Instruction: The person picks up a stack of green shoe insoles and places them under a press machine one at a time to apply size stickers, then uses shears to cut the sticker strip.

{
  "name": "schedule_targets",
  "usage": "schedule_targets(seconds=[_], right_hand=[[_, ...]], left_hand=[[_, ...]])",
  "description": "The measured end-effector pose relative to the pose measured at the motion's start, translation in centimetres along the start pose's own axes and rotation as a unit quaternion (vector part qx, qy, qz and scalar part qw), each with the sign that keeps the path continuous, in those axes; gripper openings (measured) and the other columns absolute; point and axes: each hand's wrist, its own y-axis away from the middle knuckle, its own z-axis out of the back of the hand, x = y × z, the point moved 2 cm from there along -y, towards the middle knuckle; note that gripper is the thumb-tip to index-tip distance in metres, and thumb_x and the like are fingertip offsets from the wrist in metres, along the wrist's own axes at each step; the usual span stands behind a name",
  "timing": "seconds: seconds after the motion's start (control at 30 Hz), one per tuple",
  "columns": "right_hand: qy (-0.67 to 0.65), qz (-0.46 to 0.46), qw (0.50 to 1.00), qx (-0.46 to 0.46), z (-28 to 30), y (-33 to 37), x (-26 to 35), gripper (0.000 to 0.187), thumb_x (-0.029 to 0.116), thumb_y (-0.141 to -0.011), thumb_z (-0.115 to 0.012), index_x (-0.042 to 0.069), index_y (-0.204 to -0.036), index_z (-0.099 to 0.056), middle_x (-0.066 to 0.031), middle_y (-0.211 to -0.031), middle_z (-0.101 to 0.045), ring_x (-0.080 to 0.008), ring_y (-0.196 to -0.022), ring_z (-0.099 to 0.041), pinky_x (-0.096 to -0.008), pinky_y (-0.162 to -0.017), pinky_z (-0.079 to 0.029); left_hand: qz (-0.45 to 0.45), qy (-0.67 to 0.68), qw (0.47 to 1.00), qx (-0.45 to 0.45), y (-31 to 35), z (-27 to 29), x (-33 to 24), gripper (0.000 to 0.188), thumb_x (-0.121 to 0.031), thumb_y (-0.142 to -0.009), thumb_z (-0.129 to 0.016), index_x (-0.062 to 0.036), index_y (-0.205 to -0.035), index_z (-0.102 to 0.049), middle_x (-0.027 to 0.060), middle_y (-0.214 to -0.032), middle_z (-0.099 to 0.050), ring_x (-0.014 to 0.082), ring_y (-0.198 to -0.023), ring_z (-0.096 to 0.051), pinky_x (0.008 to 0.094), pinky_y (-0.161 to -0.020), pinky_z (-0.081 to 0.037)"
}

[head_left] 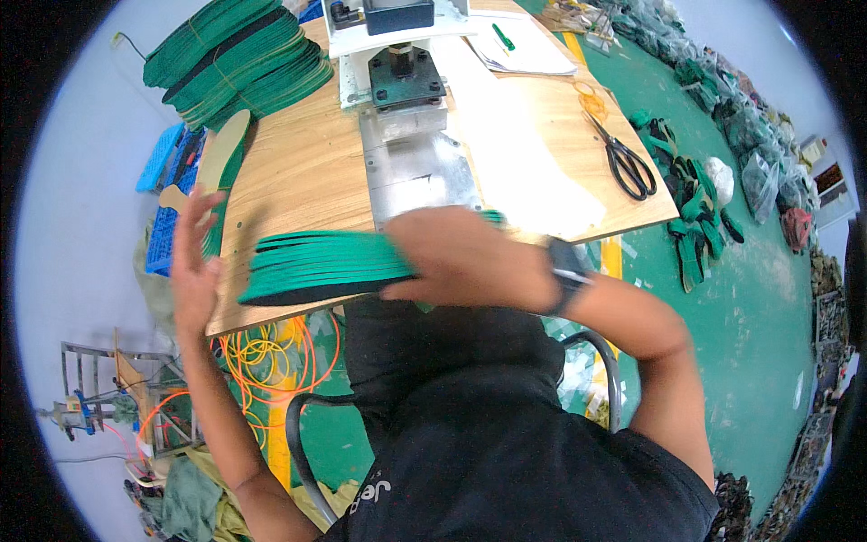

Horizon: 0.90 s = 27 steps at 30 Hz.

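A stack of green insoles (316,262) with a black one at the bottom lies along the near edge of the wooden table. My right hand (452,257), a dark watch on its wrist, is closed over the right end of this stack, slightly smeared by motion. At the table's left edge my left hand (194,257) is raised with its fingers apart and nothing visible in it. Just behind its fingers stand tan-faced insoles with green edges (223,149); whether the hand touches them I cannot tell.
A press (406,81) with a metal plate (420,172) stands mid-table. Tied insole bundles (235,63) are piled far left, above a blue crate (163,230). Black scissors (628,167) and papers with a green pen (503,36) lie right. Coiled hoses (262,366) lie below.
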Motion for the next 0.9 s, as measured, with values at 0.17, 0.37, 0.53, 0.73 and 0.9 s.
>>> schedule_targets(seconds=[0.17,0.37,0.53,0.73,0.9], right_hand=[[0.103,-0.178,0.956,-0.207,11.8,9.9,-2.7,0.058,0.027,-0.069,-0.08,-0.001,-0.111,-0.052,-0.0129,-0.093,-0.063,-0.0301,-0.084,-0.063,-0.0386,-0.076,-0.049],[-0.188,-0.369,0.849,-0.329,15.9,8.8,-12.8,0.046,0.03,-0.082,-0.07,-0.003,-0.111,-0.055,-0.0072,-0.089,-0.065,-0.0113,-0.072,-0.061,-0.0234,-0.064,-0.049],[0.03,-0.425,0.889,-0.169,15.4,7.6,-26.0,0.054,0.044,-0.079,-0.07,-0.005,-0.101,-0.062,-0.0142,-0.086,-0.067,-0.0206,-0.08,-0.064,-0.0319,-0.07,-0.05],[0.315,-0.144,0.878,-0.33,12.5,4.7,-18.7,0.042,0.027,-0.082,-0.068,0.001,-0.113,-0.056,-0.0163,-0.105,-0.061,-0.0291,-0.093,-0.061,-0.0373,-0.077,-0.048],[-0.112,-0.001,0.968,-0.223,1.8,-0.4,-2.4,0.036,-0.001,-0.076,-0.06,0.003,-0.111,-0.053,-0.0145,-0.097,-0.055,-0.0318,-0.088,-0.055,-0.0391,-0.078,-0.048]], left_hand=[[0.137,-0.104,0.969,-0.175,-0.5,6.3,7.7,0.041,-0.019,-0.089,-0.06,0.0008,-0.125,-0.053,0.0126,-0.122,-0.057,0.0193,-0.113,-0.052,0.031,-0.098,-0.039],[0.255,-0.156,0.937,-0.182,-4.4,8.5,16.2,0.048,-0.031,-0.081,-0.066,0.0024,-0.115,-0.06,0.0146,-0.105,-0.064,0.0217,-0.093,-0.061,0.0314,-0.083,-0.047],[0.388,-0.223,0.893,-0.039,-9.2,4.3,15.3,0.092,-0.061,-0.066,-0.071,0.0147,-0.115,-0.055,0.0233,-0.11,-0.062,0.0281,-0.1,-0.062,0.0362,-0.087,-0.047],[0.436,-0.102,0.894,0.009,-9.4,3.5,15.2,0.083,-0.051,-0.061,-0.08,0.0132,-0.109,-0.058,0.0211,-0.107,-0.063,0.0266,-0.084,-0.066,0.0367,-0.072,-0.053],[0.297,0.022,0.945,-0.138,-7.1,0.9,8.4,0.061,-0.037,-0.075,-0.073,0.0071,-0.113,-0.054,0.0137,-0.098,-0.064,0.0215,-0.079,-0.065,0.0337,-0.068,-0.054]])
